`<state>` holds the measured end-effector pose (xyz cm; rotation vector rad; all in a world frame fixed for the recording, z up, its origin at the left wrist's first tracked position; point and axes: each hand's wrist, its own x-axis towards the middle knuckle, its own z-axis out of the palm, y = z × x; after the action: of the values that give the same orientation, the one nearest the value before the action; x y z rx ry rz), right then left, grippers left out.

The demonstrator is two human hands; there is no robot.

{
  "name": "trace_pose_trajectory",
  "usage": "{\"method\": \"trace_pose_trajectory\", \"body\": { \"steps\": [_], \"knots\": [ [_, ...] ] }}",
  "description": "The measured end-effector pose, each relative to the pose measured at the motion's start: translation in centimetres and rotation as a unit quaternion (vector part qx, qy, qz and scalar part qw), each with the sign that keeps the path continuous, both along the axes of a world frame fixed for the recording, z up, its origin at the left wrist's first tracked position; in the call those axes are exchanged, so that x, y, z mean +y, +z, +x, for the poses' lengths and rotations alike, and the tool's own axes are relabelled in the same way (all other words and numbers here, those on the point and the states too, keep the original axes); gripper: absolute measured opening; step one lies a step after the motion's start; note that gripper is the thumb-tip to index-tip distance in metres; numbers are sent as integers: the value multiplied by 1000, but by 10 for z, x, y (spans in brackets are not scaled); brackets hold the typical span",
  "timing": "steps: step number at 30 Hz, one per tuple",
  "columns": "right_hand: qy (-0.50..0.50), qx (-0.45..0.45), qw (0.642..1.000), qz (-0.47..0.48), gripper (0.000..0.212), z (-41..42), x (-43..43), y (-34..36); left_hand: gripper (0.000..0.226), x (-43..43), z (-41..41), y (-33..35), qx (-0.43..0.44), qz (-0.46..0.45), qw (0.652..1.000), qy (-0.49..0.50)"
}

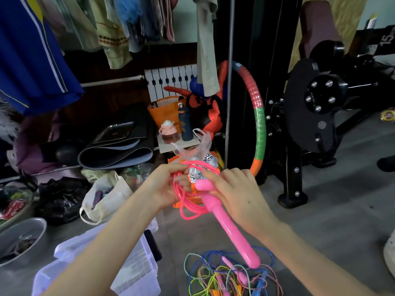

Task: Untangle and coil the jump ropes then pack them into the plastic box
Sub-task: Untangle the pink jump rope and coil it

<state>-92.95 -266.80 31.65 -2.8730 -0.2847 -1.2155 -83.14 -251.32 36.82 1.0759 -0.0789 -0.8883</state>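
A pink jump rope point(188, 201) is wound into several loops that I hold up in front of me. My left hand point(164, 184) grips the coil on its left side. My right hand point(237, 195) holds the rope's pink handles point(226, 218), which point down and to the right. On the floor below lies a tangled pile of jump ropes point(230, 274) in blue, green, yellow and pink. The clear plastic box point(136, 268) stands open at the lower left, partly hidden by my left forearm.
Clothes hang above at the back. A striped hula hoop point(259, 124) leans beside a black exercise machine point(310, 116) on the right. Bags point(104, 195), a rolled mat point(115, 154), a metal basin point(19, 238) and a small stand with bottles point(181, 144) crowd the left and middle.
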Motion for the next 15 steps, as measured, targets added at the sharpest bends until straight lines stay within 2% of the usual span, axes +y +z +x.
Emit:
{"method": "trace_pose_trajectory", "body": {
  "steps": [3, 6, 8, 10, 12, 14, 15],
  "knots": [
    [-65, -25, 997, -28, 56, 8, 6, -3, 10, -2, -8, 2, -78, -20, 997, 8],
    [-95, -58, 993, -47, 57, 12, 8, 2, 23, 2, -10, 1, -167, -45, 985, 1],
    [-118, -71, 989, -48, 57, 15, 11, 4, 23, 4, -14, 0, -231, -42, 972, -12],
    [-124, -69, 989, -41, 65, 16, 12, 4, 29, 5, -15, -3, -262, -29, 965, -1],
    [-86, -42, 995, -21, 77, 15, 8, 3, 23, 7, -13, -4, -277, -14, 960, 28],
    [29, 23, 995, 89, 84, 12, -1, 1, 16, 8, -7, -4, -270, 1, 961, 65],
    [92, 59, 980, 167, 84, 10, -5, 0, 15, 9, -5, -4, -261, 5, 962, 77]
  ]
}}
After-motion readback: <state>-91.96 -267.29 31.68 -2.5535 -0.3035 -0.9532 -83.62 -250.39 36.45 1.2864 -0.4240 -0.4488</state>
